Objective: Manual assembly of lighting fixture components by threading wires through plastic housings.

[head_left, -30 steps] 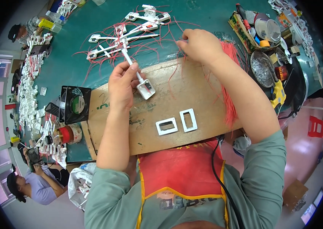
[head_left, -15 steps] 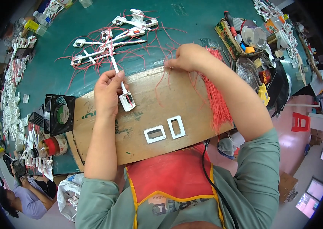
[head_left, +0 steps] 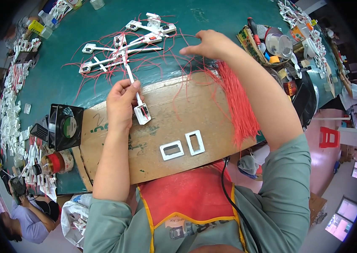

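My left hand [head_left: 120,103] is closed round the slim stem of a white plastic part. Its rectangular housing [head_left: 143,114], with a dark insert and a bit of red wire, points toward me above the cardboard. My right hand [head_left: 212,44] hovers over the green table beyond the cardboard, thumb and fingers apart, with nothing visible in them. Thin loose red wires lie just below it. A thick bundle of red wires [head_left: 237,101] runs under my right forearm. Farther off, a heap of similar white parts [head_left: 121,55] lies tangled with red wires.
Two white rectangular frames [head_left: 171,150] lie on the cardboard sheet [head_left: 166,168]. A black fan [head_left: 65,127] stands at its left edge, near a brown-filled jar [head_left: 56,162]. At right sits a box [head_left: 248,40] of tools and containers. Other people work at both sides.
My right hand has moved away from me, from the cardboard's far edge out over the table, and its fingers have spread. My left hand keeps its hold and has barely shifted.
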